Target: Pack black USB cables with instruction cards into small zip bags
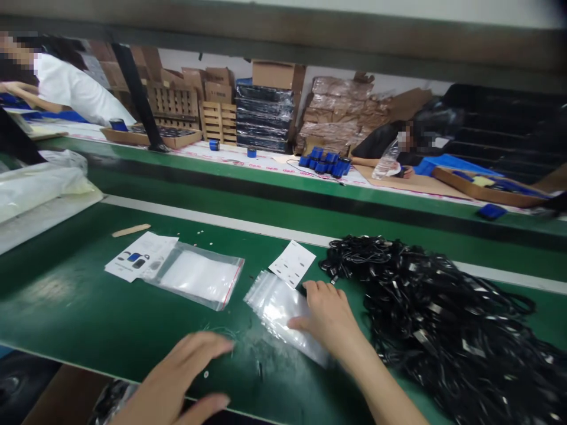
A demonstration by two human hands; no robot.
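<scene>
My right hand [326, 316] lies flat on a stack of small clear zip bags [277, 307] on the green belt, fingers stretched toward a white card [292, 262]. My left hand [177, 381] hovers open over the belt's near edge, fingers spread, holding nothing. A big tangled heap of black cables [443, 319] lies just right of my right hand. Further left rest a larger clear zip bag with a red strip [199, 277] and a printed leaflet [139, 257].
A wooden stick [131, 230] lies on the belt at the left. White plastic sheeting [39, 183] is piled at the far left. Across the belt, blue rolls [325, 162], cardboard trays and stacked boxes stand; two other people work there.
</scene>
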